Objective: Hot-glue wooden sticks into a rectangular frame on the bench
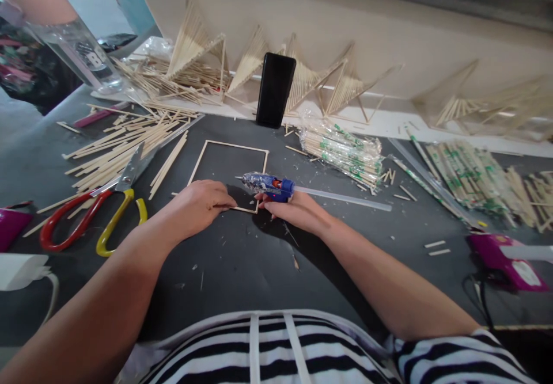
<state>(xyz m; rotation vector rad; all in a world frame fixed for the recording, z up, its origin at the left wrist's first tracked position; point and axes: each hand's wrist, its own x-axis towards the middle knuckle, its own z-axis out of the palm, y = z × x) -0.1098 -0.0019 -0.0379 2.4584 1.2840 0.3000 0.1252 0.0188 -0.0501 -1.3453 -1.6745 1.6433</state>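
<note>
Hot glue gun (270, 186), blue, with clear glue stick: clamped in the right hand's (298, 211) grip, above the frame's near right corner. Rectangular wooden-stick frame (237, 146): flat on the dark worktop (242, 280), left hand's (203, 200) fingertips at its near side; whether that grip pinches, cannot tell. Scissors (123, 183), red and yellow handles: left, beside loose sticks (103, 162).

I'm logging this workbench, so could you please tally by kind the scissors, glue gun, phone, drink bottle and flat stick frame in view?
Glue gun: 1
Stick frame, flat: 1
Scissors: 1 pair
Phone: 1
Bottle: 1
Total: 5
</note>
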